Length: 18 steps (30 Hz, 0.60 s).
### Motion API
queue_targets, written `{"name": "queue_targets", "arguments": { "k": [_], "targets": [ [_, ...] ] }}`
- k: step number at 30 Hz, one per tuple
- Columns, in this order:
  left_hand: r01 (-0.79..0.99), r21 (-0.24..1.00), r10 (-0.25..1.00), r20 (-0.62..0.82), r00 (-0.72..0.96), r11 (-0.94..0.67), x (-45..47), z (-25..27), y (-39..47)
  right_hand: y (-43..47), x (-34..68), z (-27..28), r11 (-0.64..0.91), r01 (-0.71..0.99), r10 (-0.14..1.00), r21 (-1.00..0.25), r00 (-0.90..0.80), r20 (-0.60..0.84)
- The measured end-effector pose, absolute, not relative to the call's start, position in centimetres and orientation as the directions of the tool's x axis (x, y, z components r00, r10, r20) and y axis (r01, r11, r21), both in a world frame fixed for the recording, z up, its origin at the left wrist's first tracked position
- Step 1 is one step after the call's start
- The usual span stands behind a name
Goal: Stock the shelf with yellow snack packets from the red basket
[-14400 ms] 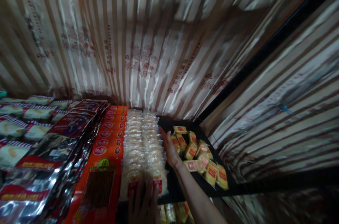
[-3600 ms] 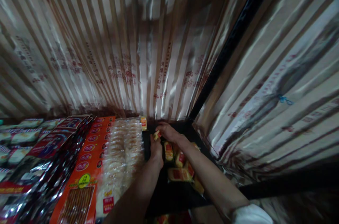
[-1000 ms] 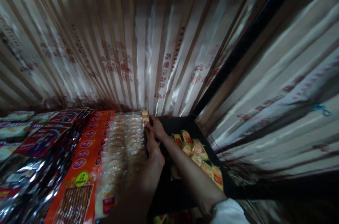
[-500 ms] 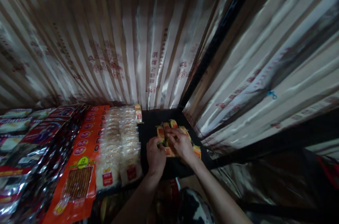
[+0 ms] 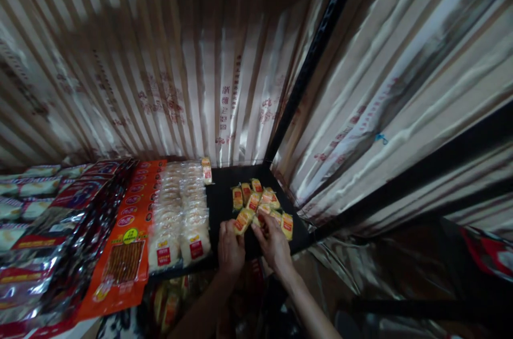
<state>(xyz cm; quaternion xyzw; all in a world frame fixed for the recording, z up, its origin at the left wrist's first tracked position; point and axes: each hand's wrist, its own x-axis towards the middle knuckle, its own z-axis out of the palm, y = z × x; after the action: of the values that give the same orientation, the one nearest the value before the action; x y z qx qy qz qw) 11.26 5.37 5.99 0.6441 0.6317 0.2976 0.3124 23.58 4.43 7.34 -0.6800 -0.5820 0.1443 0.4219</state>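
Observation:
Several small yellow-wrapped snack packets [image 5: 253, 201] with red labels lie loosely grouped on the black shelf [image 5: 220, 192]. My left hand [image 5: 231, 248] is closed at the near side of this group, its fingertips gripping the lower end of one tilted snack packet [image 5: 243, 220]. Close beside it, my right hand [image 5: 275, 240] has its thumb and fingers pinched on another small yellow packet, mostly covered by the fingers. One more packet [image 5: 287, 226] lies just right of my right hand.
Left of the group stand two rows of clear-wrapped white round snacks [image 5: 195, 240]. Beyond them are orange bags [image 5: 120, 259] and dark shiny bags [image 5: 68, 205]. A black post [image 5: 308, 61] rises at the shelf's back corner, before corrugated sheeting [image 5: 192, 61].
Both hands have drawn back toward the shelf's near edge, uncovering the yellow packets. My left hand now grips a tilted packet. The camera view has shifted slightly.

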Motion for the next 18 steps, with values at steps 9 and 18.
{"name": "queue_targets", "arguments": {
  "k": [9, 18],
  "targets": [
    [0.447, 0.893, 0.972, 0.145, -0.186, -0.048, 11.5, 7.7, 6.3, 6.5, 19.6, 9.6, -0.014, 0.506, 0.973, -0.862, 0.207, 0.105],
    [0.117, 0.99, 0.959, -0.044, -0.281, 0.08, 11.6, 8.8, 8.9, 15.2, 18.7, 8.9, 0.083, 0.689, 0.98, -0.72, 0.073, 0.183]
  ]
}}
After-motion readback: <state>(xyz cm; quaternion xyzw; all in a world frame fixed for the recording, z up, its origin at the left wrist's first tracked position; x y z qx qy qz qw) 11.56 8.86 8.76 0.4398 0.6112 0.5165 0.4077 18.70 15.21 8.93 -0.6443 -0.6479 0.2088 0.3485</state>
